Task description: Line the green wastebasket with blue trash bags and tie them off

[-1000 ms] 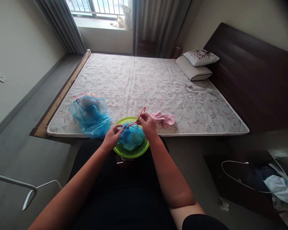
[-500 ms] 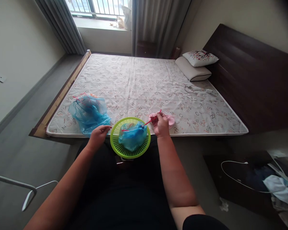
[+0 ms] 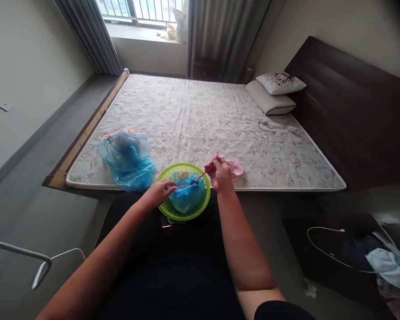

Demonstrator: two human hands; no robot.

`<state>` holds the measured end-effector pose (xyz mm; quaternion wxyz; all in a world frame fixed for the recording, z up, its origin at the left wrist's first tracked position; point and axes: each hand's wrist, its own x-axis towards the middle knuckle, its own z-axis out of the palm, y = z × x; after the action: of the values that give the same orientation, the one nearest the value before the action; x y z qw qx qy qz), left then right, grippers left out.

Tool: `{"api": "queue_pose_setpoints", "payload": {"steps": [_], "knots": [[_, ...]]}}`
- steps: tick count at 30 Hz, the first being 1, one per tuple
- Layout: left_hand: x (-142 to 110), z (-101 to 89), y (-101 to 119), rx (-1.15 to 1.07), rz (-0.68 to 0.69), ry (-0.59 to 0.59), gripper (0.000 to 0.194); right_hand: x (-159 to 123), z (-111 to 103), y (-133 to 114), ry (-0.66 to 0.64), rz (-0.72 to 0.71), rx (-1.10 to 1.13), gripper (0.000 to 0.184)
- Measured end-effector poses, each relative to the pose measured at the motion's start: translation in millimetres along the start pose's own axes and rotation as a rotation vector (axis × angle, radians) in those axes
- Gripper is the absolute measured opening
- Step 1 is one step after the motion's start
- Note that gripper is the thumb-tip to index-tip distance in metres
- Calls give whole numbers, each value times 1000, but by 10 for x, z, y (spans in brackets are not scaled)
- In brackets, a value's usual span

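On my lap, a lime-green plastic basket (image 3: pixel 168 212) holds a blue plastic bag (image 3: pixel 190 200) with something inside that I cannot make out. A red drawstring (image 3: pixel 202 176) runs from the bag's gathered top. Its upper end is pinched between the thumb and fingers of my right hand (image 3: pixel 221 175), above the basket's right rim. Over the left rim, the fingertips of my left hand (image 3: pixel 158 194) close on the drawstring's other side. Behind my right hand, a pink cloth item (image 3: pixel 236 170) lies on the mattress.
A second blue bag (image 3: pixel 128 160) with red strings lies on the patterned mattress (image 3: pixel 186 115), left of the basket. Two pillows (image 3: pixel 270 102) rest by the dark headboard (image 3: pixel 346 98). A white hanger-like rod (image 3: pixel 43 262) juts in at lower left. A cable (image 3: pixel 313 249) and a white cloth lie at lower right.
My left hand has moved right, from outside the basket's rim to the bag, and taken the drawstring. My right hand keeps its end and has shifted slightly left.
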<state>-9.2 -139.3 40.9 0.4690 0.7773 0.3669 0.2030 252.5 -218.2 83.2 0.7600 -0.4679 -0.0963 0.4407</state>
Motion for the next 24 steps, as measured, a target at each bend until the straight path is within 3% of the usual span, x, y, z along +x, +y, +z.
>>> {"api": "queue_pose_setpoints", "payload": {"steps": [4, 8, 10, 14, 19, 24], "knots": [[-23, 32, -118, -30, -175, -18, 33, -9, 4, 24, -5, -6, 9, 29], [-60, 72, -129, -284, -358, -61, 45, -25, 8, 27, -11, -4, -10, 30], [-68, 51, -74, -435, -381, 1, 50, -20, -9, 6, -25, 10, -10, 30], [-70, -123, 0, -602, -366, 242, 60, 41, -110, -50, -27, -6, 0, 32], [-74, -385, -34, -413, -248, 221, 54, 87, -174, -7, 3, -9, -13, 36], [-54, -568, -6, -16, -122, 344, 34, 10, -54, 63, -19, -121, -250, 32]]}}
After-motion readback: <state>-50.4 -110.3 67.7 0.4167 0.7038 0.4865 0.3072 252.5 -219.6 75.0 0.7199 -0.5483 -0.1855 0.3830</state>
